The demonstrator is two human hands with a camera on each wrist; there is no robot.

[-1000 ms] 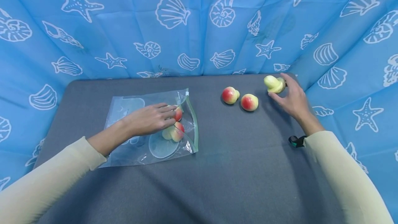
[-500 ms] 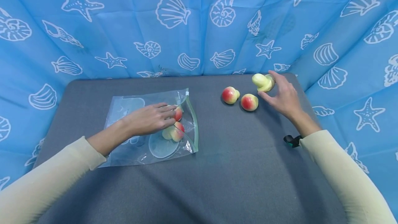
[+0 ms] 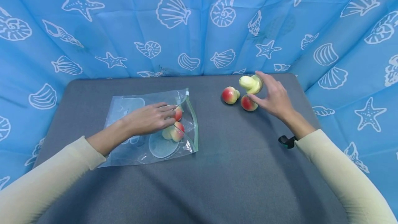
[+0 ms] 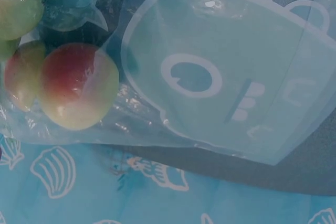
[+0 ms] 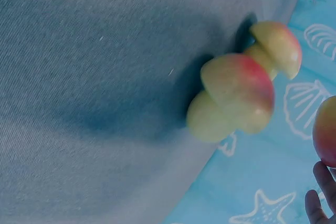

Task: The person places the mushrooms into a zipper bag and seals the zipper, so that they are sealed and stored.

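Tabletop [image 3: 242, 182] split left and right

Zip bag [image 3: 136, 155] left, mouth gaping — left hand [image 3: 150, 118] at its lip, probably bracing it open; thumb hidden, can't tell grip. Right hand [image 3: 273, 96], far right, pinches toy mushroom [image 3: 253, 85] by cap — likely the easier hold.

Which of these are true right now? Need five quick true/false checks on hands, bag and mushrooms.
1. The right hand holds a mushroom. True.
2. The left hand is at the mouth of the bag. True.
3. The bag's mouth is sealed along its whole length. False: it gapes open at the green edge.
4. At least two loose mushrooms sit on the table, right of the bag in the head view. True.
5. The bag holds no mushrooms. False: bagged mushrooms show through the clear plastic.
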